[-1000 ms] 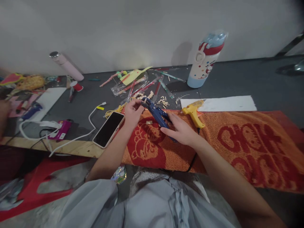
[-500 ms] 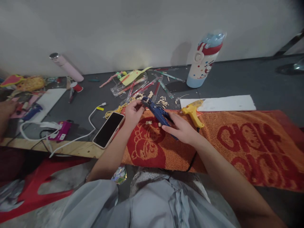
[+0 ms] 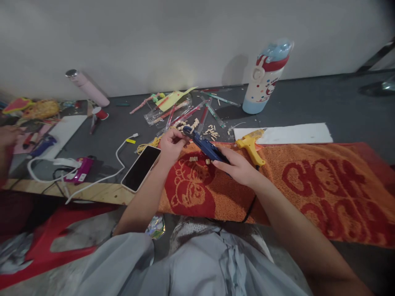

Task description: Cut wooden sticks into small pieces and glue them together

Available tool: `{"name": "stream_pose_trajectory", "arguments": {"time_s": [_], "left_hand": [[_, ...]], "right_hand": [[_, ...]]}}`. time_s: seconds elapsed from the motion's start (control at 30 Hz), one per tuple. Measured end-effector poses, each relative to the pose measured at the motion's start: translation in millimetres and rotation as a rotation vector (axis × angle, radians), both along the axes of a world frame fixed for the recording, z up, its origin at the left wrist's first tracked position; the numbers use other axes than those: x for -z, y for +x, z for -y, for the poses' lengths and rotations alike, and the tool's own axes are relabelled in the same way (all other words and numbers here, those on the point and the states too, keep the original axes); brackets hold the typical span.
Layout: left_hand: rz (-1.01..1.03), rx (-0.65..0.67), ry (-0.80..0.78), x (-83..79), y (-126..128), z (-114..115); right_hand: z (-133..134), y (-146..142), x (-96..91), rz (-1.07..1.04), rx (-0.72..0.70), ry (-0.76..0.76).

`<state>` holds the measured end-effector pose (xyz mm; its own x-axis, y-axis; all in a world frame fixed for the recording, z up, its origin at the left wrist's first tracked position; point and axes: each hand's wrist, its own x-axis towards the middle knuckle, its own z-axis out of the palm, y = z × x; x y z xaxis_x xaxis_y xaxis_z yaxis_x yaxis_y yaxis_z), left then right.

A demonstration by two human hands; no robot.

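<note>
My right hand (image 3: pixel 237 167) is wrapped round the handles of blue hand shears (image 3: pixel 207 147), held slanting over an orange and red towel (image 3: pixel 228 201). At the far end of the shears, my left hand (image 3: pixel 171 144) is closed in a pinch beside the jaws. What its fingertips hold is too small to make out. Below the shears, short pale pieces (image 3: pixel 193 159) lie on the towel, with another small pale piece (image 3: pixel 207 161) close to my right fingers. More pale cut bits (image 3: pixel 211 132) are scattered on the dark table behind the shears.
A yellow glue gun (image 3: pixel 251 147) rests by a white board (image 3: pixel 293 134) on the right. Behind stands a bottle (image 3: pixel 264 82). A phone (image 3: pixel 140 169) lies beside my left forearm, near a white cable (image 3: pixel 119 158). Another person's hand (image 3: pixel 9 135) is at far left.
The handles of the shears have come closer together in my right hand. My left hand has shifted very slightly left, still by the jaws.
</note>
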<state>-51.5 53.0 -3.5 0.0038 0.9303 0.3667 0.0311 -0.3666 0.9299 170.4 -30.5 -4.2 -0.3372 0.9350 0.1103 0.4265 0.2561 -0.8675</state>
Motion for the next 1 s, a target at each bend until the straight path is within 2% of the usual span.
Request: {"name": "stream_pose_trajectory", "arguments": {"time_s": [0.27,0.5,0.63,0.8,1.0], "left_hand": [[-0.003,0.052,-0.040,-2.0,-5.1,-3.6],[-0.038,0.014,-0.040,-1.3,-5.4,-3.8],[-0.177,-0.053,-0.028,2.6,-6.1,-3.4],[-0.470,-0.120,0.133,8.8,-9.9,0.3],[-0.530,-0.102,0.220,6.3,-12.7,1.8]], "right_hand": [[-2.1,0.0,-0.8,-0.032,0.022,-0.038],[-2.9,-3.6,4.6,-0.099,0.050,-0.052],[-3.2,-5.3,6.1,-0.142,0.084,-0.076],[-3.6,-5.7,6.3,-0.194,0.091,-0.114],[-2.9,-4.2,3.9,-0.191,0.067,-0.120]]}}
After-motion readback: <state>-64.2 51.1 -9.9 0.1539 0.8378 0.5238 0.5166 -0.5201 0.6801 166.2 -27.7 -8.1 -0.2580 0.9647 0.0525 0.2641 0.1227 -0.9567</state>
